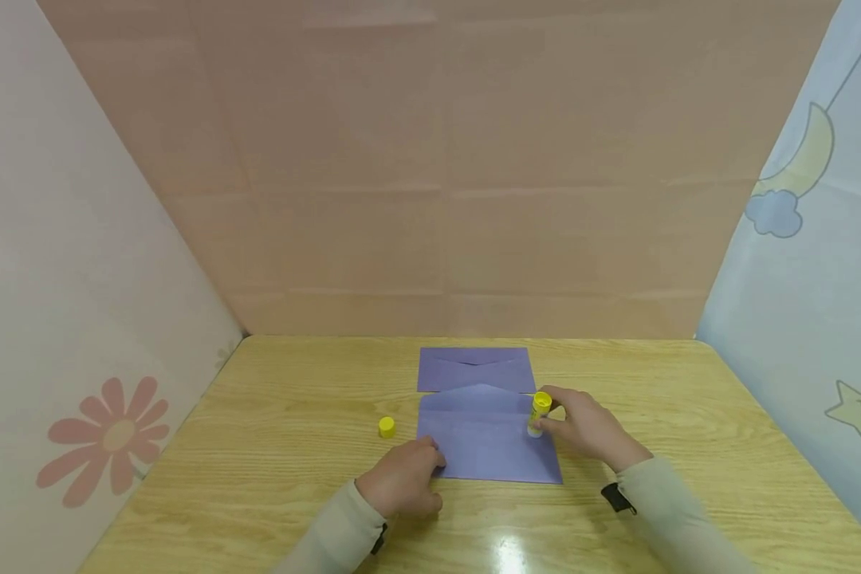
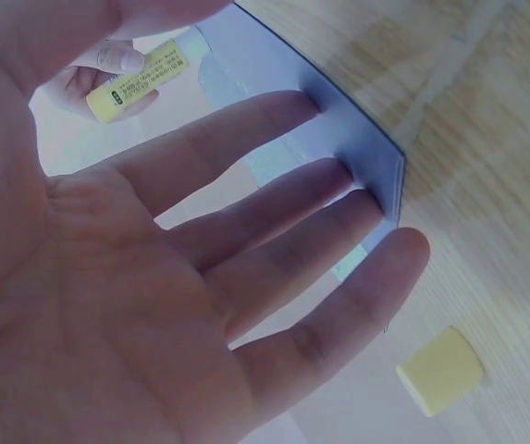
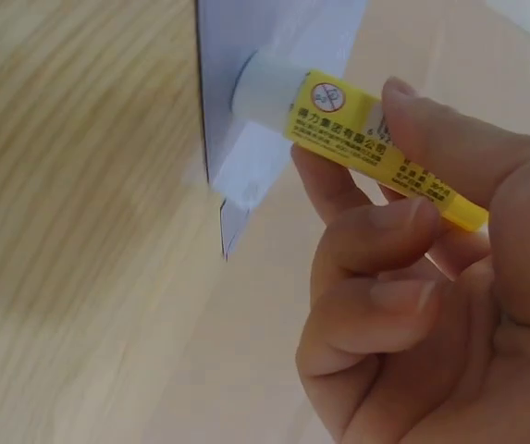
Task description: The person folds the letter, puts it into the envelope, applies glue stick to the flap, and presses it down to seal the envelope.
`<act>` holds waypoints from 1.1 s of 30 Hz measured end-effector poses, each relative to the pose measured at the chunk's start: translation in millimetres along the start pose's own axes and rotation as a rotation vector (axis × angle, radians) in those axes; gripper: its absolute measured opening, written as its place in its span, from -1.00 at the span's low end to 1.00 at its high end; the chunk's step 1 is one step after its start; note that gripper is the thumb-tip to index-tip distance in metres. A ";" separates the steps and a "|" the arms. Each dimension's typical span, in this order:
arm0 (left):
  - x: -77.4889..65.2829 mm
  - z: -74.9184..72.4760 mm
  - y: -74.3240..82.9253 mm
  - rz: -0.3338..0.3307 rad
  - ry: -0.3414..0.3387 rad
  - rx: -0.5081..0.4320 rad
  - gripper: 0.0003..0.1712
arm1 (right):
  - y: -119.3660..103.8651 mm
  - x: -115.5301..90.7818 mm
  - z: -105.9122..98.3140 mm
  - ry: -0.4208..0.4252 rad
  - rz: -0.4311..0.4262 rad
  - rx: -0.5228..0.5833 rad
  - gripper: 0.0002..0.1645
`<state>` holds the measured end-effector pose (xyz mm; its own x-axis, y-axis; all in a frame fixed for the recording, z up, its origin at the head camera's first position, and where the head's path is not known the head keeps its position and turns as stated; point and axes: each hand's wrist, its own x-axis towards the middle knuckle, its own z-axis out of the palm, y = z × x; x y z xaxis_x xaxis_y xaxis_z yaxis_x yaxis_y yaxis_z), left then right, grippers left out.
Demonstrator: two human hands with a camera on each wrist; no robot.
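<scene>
A purple envelope [image 1: 484,446] lies on the table with its flap unfolded toward the far side. My right hand [image 1: 584,422] grips a yellow glue stick [image 1: 540,410] between thumb and fingers, its white end down at the envelope's right side. In the right wrist view the printed label of the glue stick [image 3: 366,139] shows. My left hand [image 1: 405,478] rests its fingertips on the envelope's near left corner. The left wrist view shows those fingers [image 2: 274,203] spread and nearly straight on the purple paper [image 2: 366,176]. A yellow cap [image 1: 387,427] stands left of the envelope.
Behind the first envelope lies a second purple envelope [image 1: 473,371], its flap folded down. The wooden table [image 1: 294,399] ends at a brown backdrop [image 1: 438,199]. Decorated panels stand on both sides, one with a pink flower [image 1: 108,438].
</scene>
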<state>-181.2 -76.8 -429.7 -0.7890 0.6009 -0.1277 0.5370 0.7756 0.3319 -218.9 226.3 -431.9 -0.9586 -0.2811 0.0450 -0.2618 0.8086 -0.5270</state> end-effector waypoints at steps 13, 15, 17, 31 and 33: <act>2.3 -2.0 -3.8 0.031 -0.008 -0.003 -0.64 | 11.3 -7.0 -13.6 0.017 0.055 -0.015 -0.44; 2.9 -3.2 -5.0 0.055 -0.004 0.015 -0.71 | 13.4 -6.2 -14.6 0.058 0.076 -0.013 -0.41; 3.5 -4.1 -6.0 0.074 -0.001 0.032 -0.77 | 14.6 -5.1 -16.5 0.128 0.105 -0.004 -0.41; 1.4 -2.9 -12.3 0.046 -0.018 -0.055 -0.70 | 9.9 -1.8 -13.3 0.277 0.199 0.146 -0.67; -0.8 -3.7 -14.1 0.039 -0.009 -0.112 -0.64 | 9.3 -1.9 -10.6 0.281 0.184 0.138 -0.69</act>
<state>-189.2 -88.9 -430.8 -0.7653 0.6321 -0.1214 0.5298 0.7257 0.4389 -220.7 239.9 -427.9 -0.9867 0.0314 0.1597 -0.0824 0.7495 -0.6568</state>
